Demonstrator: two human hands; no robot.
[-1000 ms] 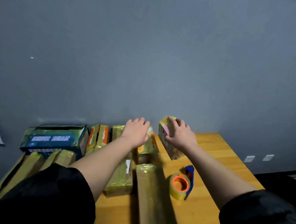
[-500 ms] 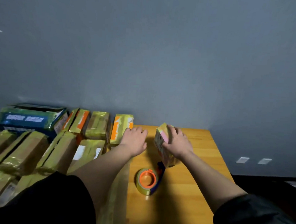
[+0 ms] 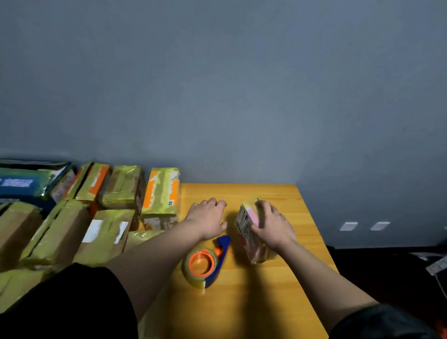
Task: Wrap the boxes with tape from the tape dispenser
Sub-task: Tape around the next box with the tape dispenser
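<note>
Nearest, the tape dispenser (image 3: 205, 265) lay on its side on the wooden bench (image 3: 235, 312), roughly mid-bench: orange hub, blue frame, clear tape roll. Just beyond it, the left hand (image 3: 207, 217) hovered palm down, fingers (image 3: 216, 202) loosely curled and close together, holding nothing. Beside it, toward the right edge, the right hand (image 3: 272, 225) gripped the small box (image 3: 246, 226), fingers wrapped over its pink top; the box stood on edge on the bench, tilted. Along the left edge and into the far left corner sat the wrapped boxes (image 3: 161, 192), packed side by side, with a blue carton (image 3: 14, 181) furthest left.
</note>
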